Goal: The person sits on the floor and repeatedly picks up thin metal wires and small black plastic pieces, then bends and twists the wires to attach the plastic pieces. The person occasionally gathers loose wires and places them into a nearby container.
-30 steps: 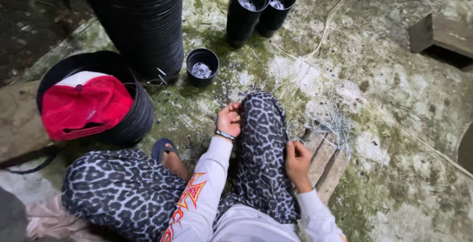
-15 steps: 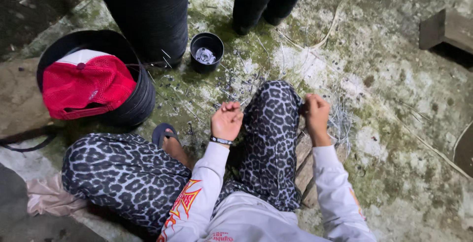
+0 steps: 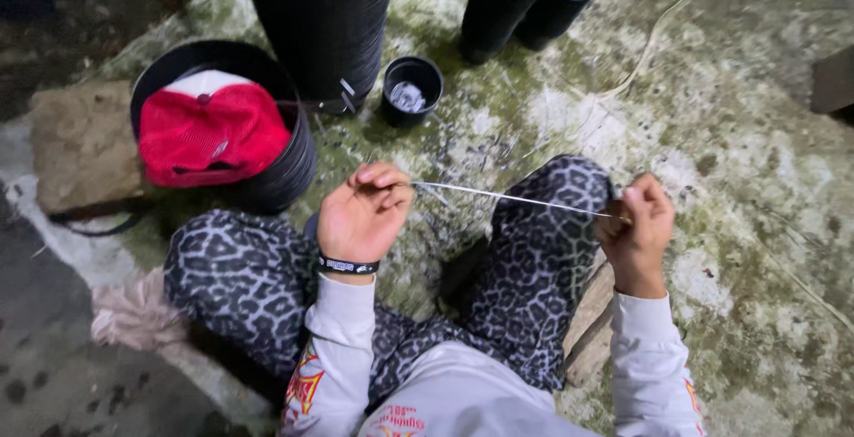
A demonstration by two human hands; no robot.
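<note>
Your left hand (image 3: 363, 216) and your right hand (image 3: 639, 228) hold 1 thin pale strip (image 3: 516, 198) stretched between them, above your bent knee. The fingers of the left hand are pressed together around one end of the strip, with the thumb on top, and a dark wristband (image 3: 348, 265) sits on that wrist. The fingers of the right hand pinch the other end; the hand is curled almost into a fist. The strip runs nearly straight, a little lower on the right side, and it touches nothing except your 2 hands.

You sit low on the ground, in leopard-pattern trousers (image 3: 525, 268) and a pale long-sleeved shirt (image 3: 445, 397). Under your right leg lies a piece of wood (image 3: 589, 330). The ground is rough concrete (image 3: 738, 161) with green moss and grey stains.

Just in front of your left hand stands 1 small black pot (image 3: 411, 90) with something pale inside; I cannot tell what it is. Behind it rises a tall stack of black pots (image 3: 325, 19), and 2 more narrow black stacks (image 3: 525, 1) stand to its right, leaning close together. To your left is a wide black tub (image 3: 285, 174), and a red and white cap (image 3: 209, 130) rests on top of it. Beside the tub, further left, lies a brown sack (image 3: 80, 143). Thin pale strands are scattered on the concrete near the small pot.
</note>
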